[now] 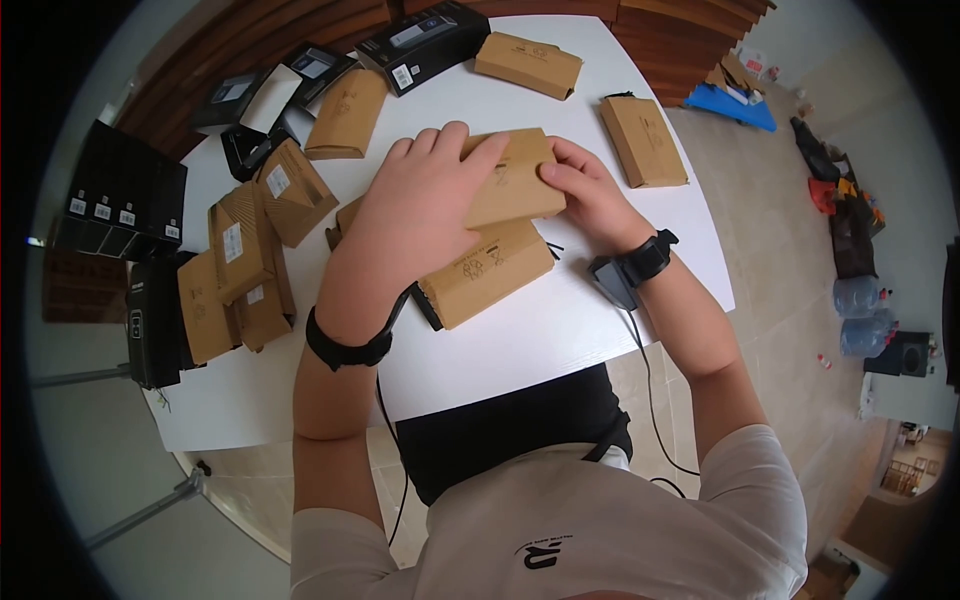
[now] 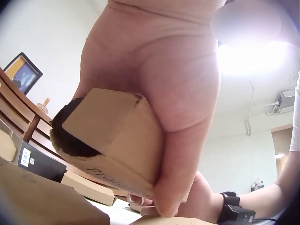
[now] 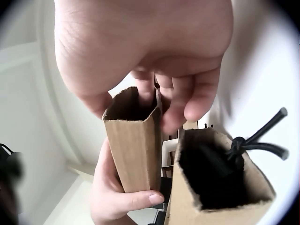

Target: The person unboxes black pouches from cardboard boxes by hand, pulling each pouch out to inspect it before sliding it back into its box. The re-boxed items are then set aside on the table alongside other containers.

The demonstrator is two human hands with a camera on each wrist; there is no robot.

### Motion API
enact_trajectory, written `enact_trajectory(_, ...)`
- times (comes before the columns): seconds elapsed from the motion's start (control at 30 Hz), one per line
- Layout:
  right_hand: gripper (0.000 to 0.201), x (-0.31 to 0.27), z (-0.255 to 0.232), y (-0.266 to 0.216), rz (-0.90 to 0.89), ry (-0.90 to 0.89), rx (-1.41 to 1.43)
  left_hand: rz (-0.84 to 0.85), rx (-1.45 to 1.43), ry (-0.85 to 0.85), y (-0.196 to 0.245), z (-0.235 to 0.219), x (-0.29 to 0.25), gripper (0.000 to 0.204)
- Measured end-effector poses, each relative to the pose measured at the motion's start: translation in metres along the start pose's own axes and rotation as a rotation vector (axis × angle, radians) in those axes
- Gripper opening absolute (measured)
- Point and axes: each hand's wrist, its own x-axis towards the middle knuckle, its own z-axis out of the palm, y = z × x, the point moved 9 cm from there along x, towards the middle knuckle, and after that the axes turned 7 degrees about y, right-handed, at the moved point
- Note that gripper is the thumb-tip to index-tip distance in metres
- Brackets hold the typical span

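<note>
Over the table, both hands hold a brown cardboard box (image 1: 527, 185). My left hand (image 1: 415, 205) grips it across the top, thumb down one side. At the other end, my right hand (image 1: 600, 205) pinches the rim, with the thumb outside. In the right wrist view that end of the box (image 3: 131, 150) is open, and a finger of the right hand (image 3: 145, 42) reaches into it. Just below lies a second cardboard box (image 1: 490, 270), also open-ended. Dark material fills it, and a knotted black cord (image 3: 238, 146) sticks out.
More cardboard boxes lie at the left, such as one with a white label (image 1: 235, 245), and two at the back and right, including one near the edge (image 1: 645, 140). Black boxes (image 1: 425, 45) stand at the back and left. A cable (image 1: 650, 390) hangs from the right wrist camera.
</note>
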Motion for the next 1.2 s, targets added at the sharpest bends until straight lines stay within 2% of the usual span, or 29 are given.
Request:
enact_trajectory(0.07,0.024,0.001,-0.016,0.0,0.01,0.23,0.084,0.024,-0.071,0.066,0.0,-0.005,0.004,0.081)
enact_trajectory(0.17,0.018,0.01,-0.041,-0.004,-0.057,0.282,0.15,-0.034,-0.077,0.153,-0.016,-0.017,0.004,0.08)
enact_trajectory(0.2,0.018,0.014,-0.045,-0.002,-0.058,0.286,0.153,-0.03,-0.077,0.15,-0.02,-0.018,0.001,0.08)
enact_trajectory(0.27,0.018,0.015,-0.071,-0.006,-0.131,0.523,0.009,-0.193,-0.015,0.058,-0.04,-0.013,-0.005,0.079)
enact_trajectory(0.3,0.021,0.019,-0.079,-0.001,-0.15,0.52,-0.01,-0.192,-0.015,0.058,-0.04,-0.015,-0.004,0.079)
enact_trajectory(0.37,0.023,0.018,-0.077,-0.002,-0.111,0.535,-0.092,-0.435,0.082,-0.282,-0.063,0.009,-0.015,0.082)
enact_trajectory(0.4,0.025,0.017,-0.077,0.001,-0.07,0.548,-0.176,-0.434,0.081,-0.284,-0.064,0.011,-0.016,0.082)
enact_trajectory(0.53,0.03,0.018,-0.07,0.003,-0.096,0.488,-0.369,-0.428,0.015,-0.356,-0.063,0.016,-0.018,0.083)
enact_trajectory(0.6,0.035,0.017,-0.067,-0.002,-0.184,0.502,-0.498,-0.433,0.003,-0.386,-0.059,0.016,-0.014,0.084)
enact_trajectory(0.67,0.035,0.018,-0.073,0.0,-0.168,0.517,-0.574,-0.483,0.033,-0.557,-0.06,0.027,-0.019,0.089)
enact_trajectory(0.8,0.035,0.013,-0.067,-0.003,-0.083,0.504,-0.657,-0.486,0.029,-0.588,-0.065,0.038,-0.021,0.096)
enact_trajectory(0.97,0.033,0.015,-0.067,0.001,-0.107,0.478,-0.702,-0.553,-0.035,-0.643,-0.079,0.048,-0.026,0.1)
enact_trajectory(1.1,0.03,0.017,-0.065,0.001,-0.144,0.456,-0.677,-0.538,-0.053,-0.618,-0.088,0.056,-0.031,0.102)
enact_trajectory(1.17,0.031,0.019,-0.068,0.005,-0.136,0.438,-0.711,-0.474,-0.069,-0.528,-0.086,0.055,-0.028,0.067)
enact_trajectory(1.2,0.031,0.02,-0.069,0.007,-0.129,0.425,-0.742,-0.476,-0.07,-0.527,-0.087,0.055,-0.028,0.067)
